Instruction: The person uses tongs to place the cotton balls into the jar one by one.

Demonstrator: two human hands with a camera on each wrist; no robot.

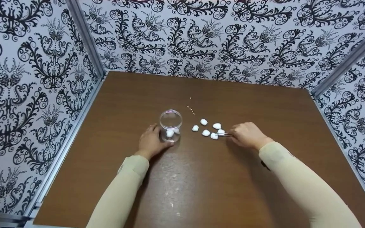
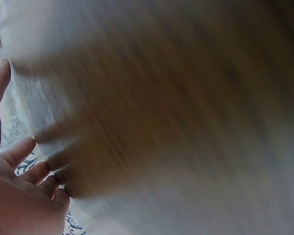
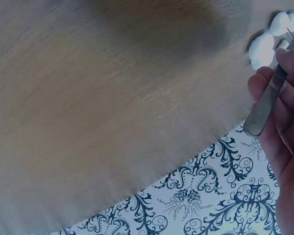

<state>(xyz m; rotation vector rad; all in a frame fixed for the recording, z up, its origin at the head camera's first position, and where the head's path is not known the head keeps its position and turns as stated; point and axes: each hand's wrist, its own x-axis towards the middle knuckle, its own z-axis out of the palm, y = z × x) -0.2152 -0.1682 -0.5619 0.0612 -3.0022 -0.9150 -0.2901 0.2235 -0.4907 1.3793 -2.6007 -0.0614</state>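
A clear jar (image 1: 170, 119) stands upright on the brown table, with a few white cotton balls (image 1: 170, 133) at its bottom. My left hand (image 1: 150, 141) holds it low from the left, thumb along the near side of its base. The left wrist view shows that hand's spread fingers (image 2: 36, 171) at the tabletop. With my right hand (image 1: 246, 134) I grip metal tweezers (image 3: 267, 100), pinched between thumb and fingers. Their tips reach in among several loose cotton balls (image 1: 206, 133) right of the jar, overlapping the nearest cotton ball (image 1: 214, 136).
Small pale specks (image 1: 191, 109) lie on the table (image 1: 249, 98) behind the cotton balls. Black-and-white patterned panels (image 1: 208, 41) rise along the back and both sides, joined by metal posts (image 1: 87, 38).
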